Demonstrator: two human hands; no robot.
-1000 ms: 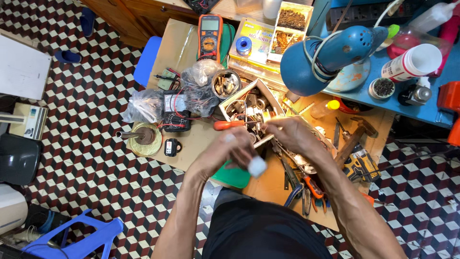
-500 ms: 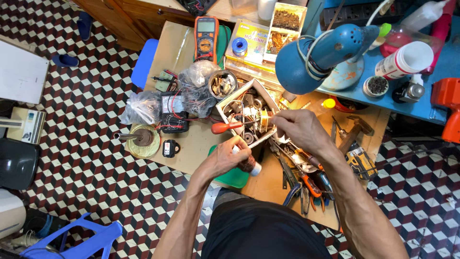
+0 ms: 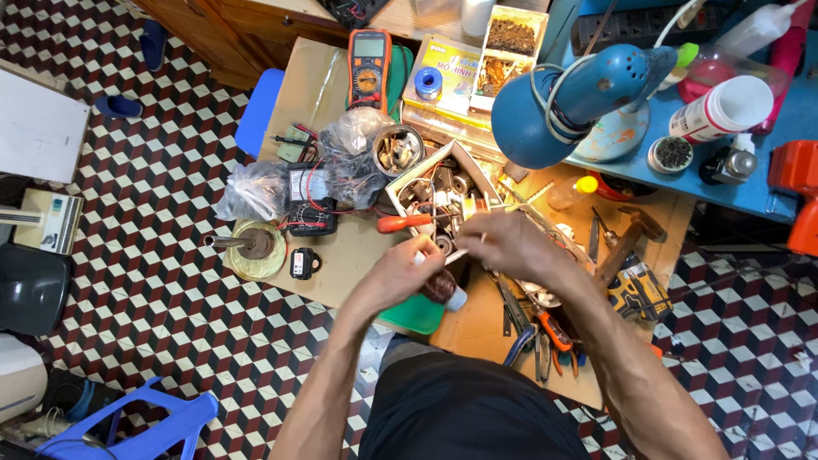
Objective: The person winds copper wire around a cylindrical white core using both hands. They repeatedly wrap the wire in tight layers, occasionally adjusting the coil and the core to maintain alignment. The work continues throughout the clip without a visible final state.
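Gripped in the left hand (image 3: 400,274), a small brown coil (image 3: 443,287) with a white end is held over the bench (image 3: 341,255). Right hand (image 3: 511,247), at 2 o'clock from it, is pinched on a thin pale stick (image 3: 483,239); parts tray (image 3: 443,196) at 12 o'clock.

Low table (image 3: 341,255) is sitting over the tiled floor (image 3: 153,213), with the person's lap at its near edge. Box of parts (image 3: 443,192) is lying at the middle of the table, a screwdriver (image 3: 409,222) lying across its near-left corner. Left hand (image 3: 400,273) is hovering just before the box, a small bottle (image 3: 445,288) under it; right hand (image 3: 511,247) is just right of it. 2 bags (image 3: 256,189) and a meter (image 3: 368,68) are lying left and behind. Pliers (image 3: 545,332) are lying right of the lap. Lamp (image 3: 571,98) is hanging over the right rear; stool (image 3: 128,426) is standing at the near left.
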